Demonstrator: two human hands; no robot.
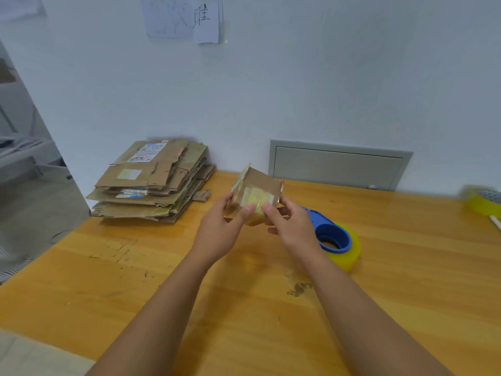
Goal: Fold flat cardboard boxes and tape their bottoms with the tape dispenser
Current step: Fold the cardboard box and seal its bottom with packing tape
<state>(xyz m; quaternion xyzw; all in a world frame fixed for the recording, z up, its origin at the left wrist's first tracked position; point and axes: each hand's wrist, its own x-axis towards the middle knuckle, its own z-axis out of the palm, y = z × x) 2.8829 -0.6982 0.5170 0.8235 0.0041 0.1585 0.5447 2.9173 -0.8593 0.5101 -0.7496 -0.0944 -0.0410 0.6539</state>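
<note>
Centre of frame: small cardboard box (254,196), held up off the wooden table (135,280) btwn both my hands, tilted, one broad face turned toward me. That face carries yellowish tape strips across its lower half; a flap edge sticks up at the box's upper left corner.

My left hand (221,232), centre-left: fingers curled round the box's left side, thumb pressed on the taped face near its lower edge. It grips the box.

My right hand (290,226), centre-right: thumb on the taped face just beside the left thumb, fingers wrapped behind and under the box's right side. Also gripping. Both forearms run in from the bottom edge of the frame.

Right of centre, partly behind my right hand: tape dispenser (329,234), blue plastic frame w/ a yellowish tape roll, lying on the table, touched by neither hand.

Left of centre, at the table's far left corner: stack of flat cardboard boxes (154,183), worn, w/ shipping labels on the top sheets; edges uneven.

Far right edge: second tape roll (484,203), yellow, on the table, partly cut off by the frame.

Upper centre: paper sheets (184,17) stuck on the white wall (325,77). Below them, right of centre: grey wall panel (339,166) just behind the table's far edge.
</note>
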